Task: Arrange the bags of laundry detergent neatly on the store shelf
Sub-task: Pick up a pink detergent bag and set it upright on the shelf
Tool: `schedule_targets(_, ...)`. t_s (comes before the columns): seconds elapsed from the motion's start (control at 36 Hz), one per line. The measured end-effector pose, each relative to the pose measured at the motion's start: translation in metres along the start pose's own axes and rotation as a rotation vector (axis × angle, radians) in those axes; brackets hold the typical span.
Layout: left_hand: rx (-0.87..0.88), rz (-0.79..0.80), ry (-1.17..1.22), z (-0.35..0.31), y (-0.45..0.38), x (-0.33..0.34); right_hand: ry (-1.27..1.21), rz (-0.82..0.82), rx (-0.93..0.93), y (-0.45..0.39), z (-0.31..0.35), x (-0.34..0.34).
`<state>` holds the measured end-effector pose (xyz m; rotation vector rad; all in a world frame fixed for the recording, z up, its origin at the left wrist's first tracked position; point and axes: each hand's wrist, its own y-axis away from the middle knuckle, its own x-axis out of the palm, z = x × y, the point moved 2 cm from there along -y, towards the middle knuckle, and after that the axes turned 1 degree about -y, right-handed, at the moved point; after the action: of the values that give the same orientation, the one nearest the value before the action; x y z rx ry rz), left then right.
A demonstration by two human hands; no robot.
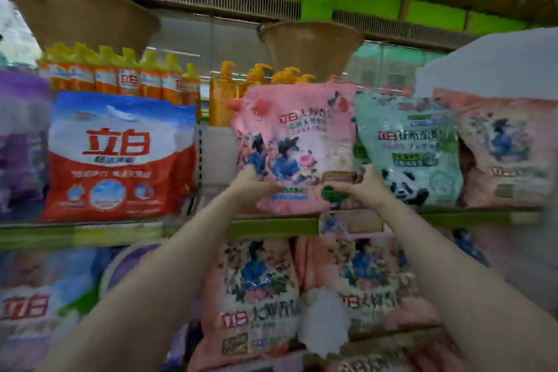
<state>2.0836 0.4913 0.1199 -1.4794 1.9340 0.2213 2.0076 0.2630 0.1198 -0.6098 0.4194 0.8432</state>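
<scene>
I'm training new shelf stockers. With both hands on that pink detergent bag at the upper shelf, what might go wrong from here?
1. The left hand and right hand hold the pink bag only near its bottom; its top may flop forward.
2. It crowds the green panda bag; pushing in could tip that one.
3. Its base looks close to the shelf edge, so it may slide off once the grip loosens.

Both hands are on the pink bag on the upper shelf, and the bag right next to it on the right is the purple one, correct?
Not quite. Both the left hand and right hand do hold the pink bag on the upper shelf, but the head view shows its right-hand neighbour is the green panda bag, not a purple one.
</scene>
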Motion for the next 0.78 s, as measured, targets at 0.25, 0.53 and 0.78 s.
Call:
schedule_targets(0.25,-0.100,-0.083,0.189,0.001,-0.010,0.043,-0.329,0.188,-0.030,-0.030,-0.019,0.012)
schedule_targets(0.53,-0.133,-0.246,0.320,0.016,-0.001,0.016,-0.436,0.205,-0.100,-0.037,-0.010,0.036)
schedule_targets(0.78,-0.180,-0.144,0.072,0.038,-0.009,-0.013,-0.353,0.260,-0.188,-0.035,-0.004,0.054)
